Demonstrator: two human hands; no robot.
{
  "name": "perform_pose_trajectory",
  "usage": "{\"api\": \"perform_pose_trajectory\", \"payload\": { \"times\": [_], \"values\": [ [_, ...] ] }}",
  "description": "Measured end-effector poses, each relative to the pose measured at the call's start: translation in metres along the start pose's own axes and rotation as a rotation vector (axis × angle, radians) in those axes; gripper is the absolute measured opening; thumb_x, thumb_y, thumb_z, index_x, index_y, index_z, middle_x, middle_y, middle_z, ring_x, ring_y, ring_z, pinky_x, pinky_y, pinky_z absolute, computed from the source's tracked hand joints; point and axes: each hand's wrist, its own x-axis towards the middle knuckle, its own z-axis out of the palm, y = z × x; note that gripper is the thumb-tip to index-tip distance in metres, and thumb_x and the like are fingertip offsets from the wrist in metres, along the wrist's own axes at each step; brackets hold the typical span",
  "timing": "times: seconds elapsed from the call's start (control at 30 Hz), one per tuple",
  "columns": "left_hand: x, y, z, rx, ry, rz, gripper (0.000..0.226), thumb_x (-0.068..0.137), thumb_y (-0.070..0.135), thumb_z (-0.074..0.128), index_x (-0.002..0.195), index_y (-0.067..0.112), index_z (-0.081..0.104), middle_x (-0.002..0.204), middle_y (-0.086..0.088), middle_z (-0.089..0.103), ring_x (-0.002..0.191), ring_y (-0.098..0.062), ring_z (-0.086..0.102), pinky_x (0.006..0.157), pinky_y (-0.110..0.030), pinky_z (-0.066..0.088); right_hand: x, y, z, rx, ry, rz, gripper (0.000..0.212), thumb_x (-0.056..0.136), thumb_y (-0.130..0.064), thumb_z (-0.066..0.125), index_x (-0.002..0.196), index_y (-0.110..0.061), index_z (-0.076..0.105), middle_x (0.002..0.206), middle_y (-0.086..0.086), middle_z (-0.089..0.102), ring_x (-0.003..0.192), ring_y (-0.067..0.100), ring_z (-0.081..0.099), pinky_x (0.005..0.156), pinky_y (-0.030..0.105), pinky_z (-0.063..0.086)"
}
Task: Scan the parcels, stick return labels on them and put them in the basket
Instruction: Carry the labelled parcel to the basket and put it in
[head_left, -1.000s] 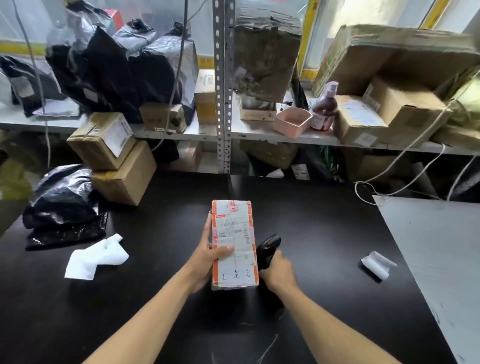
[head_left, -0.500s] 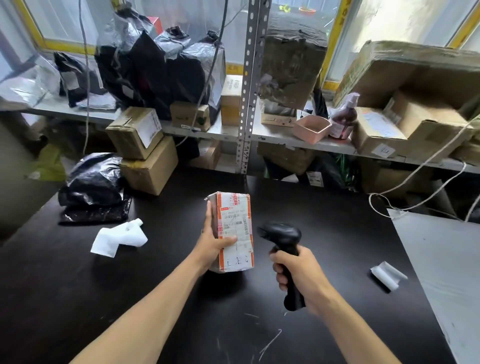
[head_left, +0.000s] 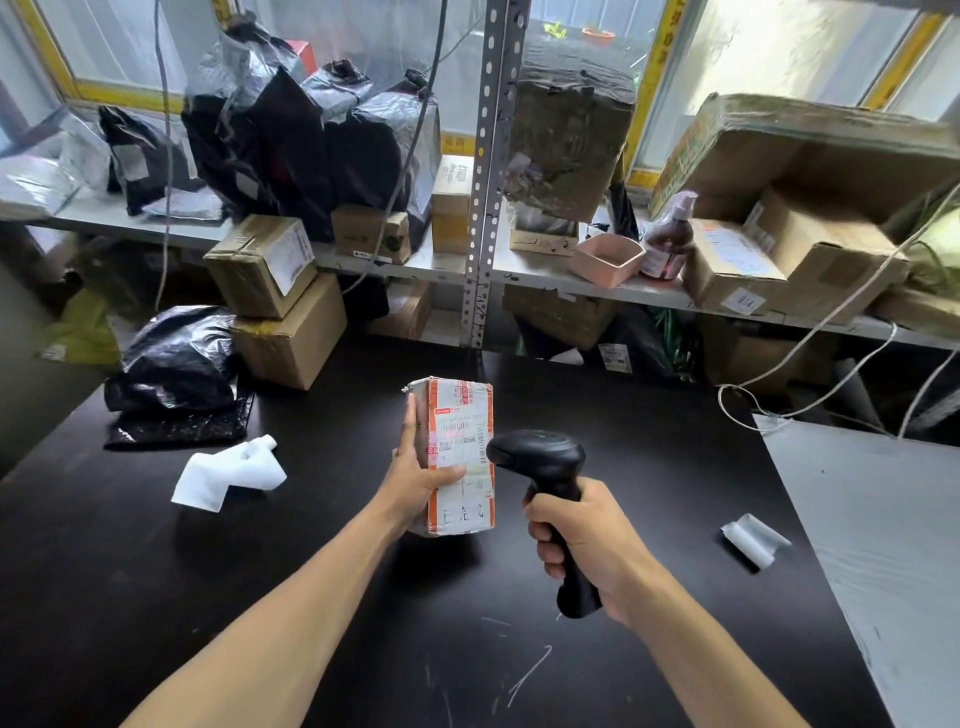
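Observation:
A small parcel (head_left: 460, 447) wrapped in orange-and-white tape, with a printed shipping label on its face, stands tilted up above the black table (head_left: 363, 597). My left hand (head_left: 415, 480) holds it from the left side, thumb across the label. My right hand (head_left: 584, 540) grips the handle of a black barcode scanner (head_left: 540, 457), whose head sits just right of the parcel and points at its label. No basket shows in this view.
Two stacked cardboard boxes (head_left: 275, 301), a black plastic bag (head_left: 176, 364) and white foam wrap (head_left: 228, 473) lie at the left. A small white label roll (head_left: 753, 538) lies at the right beside a grey board (head_left: 883, 545). Shelves behind hold many parcels and a pink tray (head_left: 605, 257).
My right hand has lifted the scanner from beside the parcel and raised it level with the label. My left hand has tipped the parcel more upright. The camera has swung slightly left.

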Motion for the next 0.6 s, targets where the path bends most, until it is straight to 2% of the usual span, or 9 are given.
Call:
{"api": "perform_pose_trajectory", "payload": {
  "times": [0.1, 0.23, 0.4, 0.6],
  "values": [
    [0.0003, 0.0004, -0.0005, -0.01, 0.007, 0.003, 0.12, 0.085, -0.008, 0.07, 0.151, 0.058, -0.005, 0.139, 0.005, 0.054, 0.119, -0.024, 0.064, 0.095, -0.06, 0.053, -0.0008, -0.0021, 0.0001, -0.001, -0.005, 0.001, 0.013, 0.084, 0.001, 0.05, 0.081, -0.011, 0.049, 0.062, 0.003, 0.042, 0.049, 0.016, 0.033, 0.047, 0.025, 0.028],
    [0.0018, 0.0028, -0.0007, -0.011, 0.0, 0.007, 0.117, 0.086, -0.011, 0.067, 0.152, 0.055, -0.004, 0.125, 0.015, 0.058, 0.116, -0.023, 0.064, 0.096, -0.059, 0.052, -0.0011, -0.0033, 0.0013, 0.001, -0.01, 0.001, 0.013, 0.084, 0.001, 0.049, 0.081, -0.011, 0.049, 0.062, 0.003, 0.042, 0.05, 0.016, 0.033, 0.047, 0.025, 0.028],
    [0.0039, 0.0042, -0.0026, -0.008, 0.014, 0.018, 0.119, 0.084, -0.009, 0.07, 0.147, 0.064, 0.0, 0.136, 0.007, 0.055, 0.115, -0.024, 0.066, 0.092, -0.06, 0.054, -0.0009, -0.0048, 0.0023, 0.007, 0.005, -0.006, 0.013, 0.084, 0.001, 0.049, 0.082, -0.012, 0.05, 0.062, 0.003, 0.041, 0.05, 0.016, 0.033, 0.046, 0.024, 0.029],
    [0.0018, 0.0069, -0.0008, -0.014, -0.004, 0.019, 0.118, 0.085, -0.009, 0.07, 0.15, 0.059, -0.001, 0.133, 0.009, 0.056, 0.115, -0.023, 0.066, 0.093, -0.06, 0.053, -0.0004, -0.0072, 0.0021, 0.013, 0.012, -0.014, 0.014, 0.084, 0.002, 0.048, 0.084, -0.012, 0.051, 0.062, 0.003, 0.042, 0.05, 0.016, 0.033, 0.046, 0.024, 0.03]
  ]
}}
